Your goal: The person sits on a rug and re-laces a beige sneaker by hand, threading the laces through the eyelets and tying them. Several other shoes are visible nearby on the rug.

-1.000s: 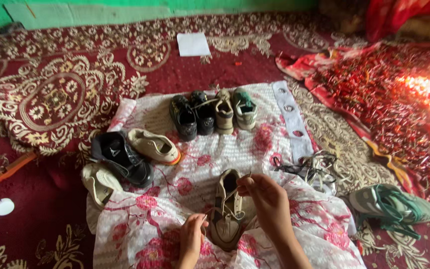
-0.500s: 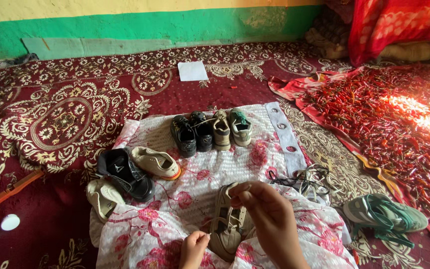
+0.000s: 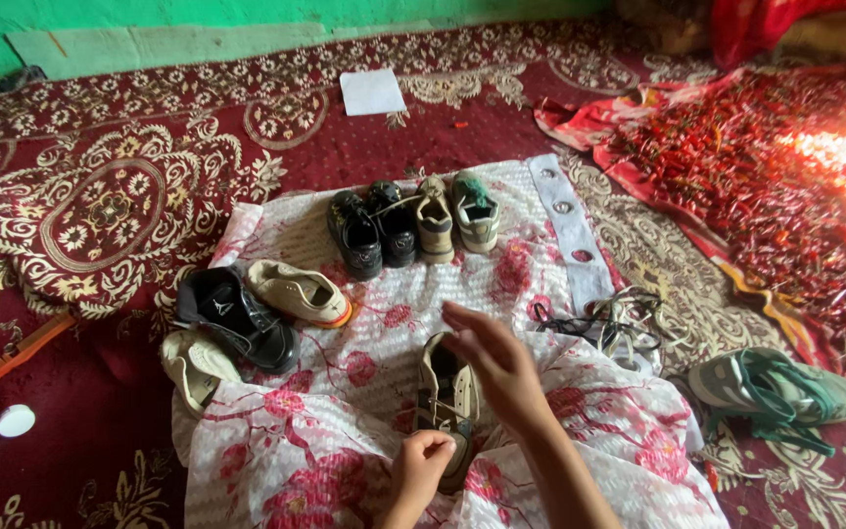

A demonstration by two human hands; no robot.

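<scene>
A beige lace-up shoe (image 3: 447, 397) is seen lying on the floral cloth (image 3: 276, 460) near the person, toe pointing away. The right hand (image 3: 490, 358), which half a second ago pinched a lace end above the shoe's tongue, is now spread with fingers released over the shoe; nothing is grasped by it. The left hand (image 3: 421, 460) is clenched at the shoe's near end, apparently on a lace, though the lace itself cannot be made out. The pull appears finished. A row of four shoes (image 3: 413, 223) is set farther off, loose laces (image 3: 604, 323) to the right.
</scene>
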